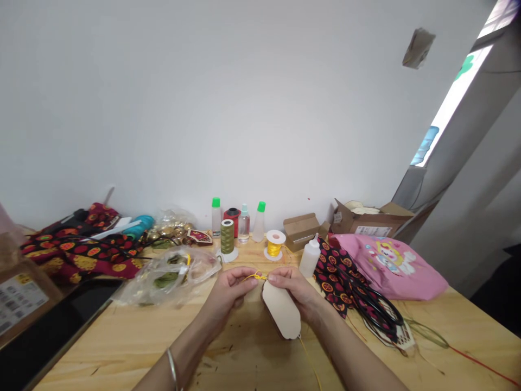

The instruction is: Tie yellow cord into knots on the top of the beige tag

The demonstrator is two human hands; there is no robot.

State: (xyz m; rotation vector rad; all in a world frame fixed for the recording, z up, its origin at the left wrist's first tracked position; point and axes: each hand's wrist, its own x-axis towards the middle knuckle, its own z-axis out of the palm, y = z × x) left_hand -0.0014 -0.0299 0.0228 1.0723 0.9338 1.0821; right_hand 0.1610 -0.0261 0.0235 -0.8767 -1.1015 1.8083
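Over the middle of the wooden table, my left hand (237,287) pinches a yellow cord (257,276) that is looped and knotted between my fingertips. My right hand (291,285) grips the cord at the top end of a pale, flat wooden piece (284,310) with a rounded outline and a dark edge. The piece hangs tilted below my right fingers. From its lower end another length of yellow cord trails down toward the table's front edge. My fingertips hide part of the knot.
Behind my hands stand a yellow cord spool (274,247), a green thread spool (228,239) and several bottles. A white squeeze bottle (310,255) is near my right hand. Plastic bags (171,277) and patterned fabric (85,244) lie left; a pink bag (394,266) and black cable (376,309) lie right.
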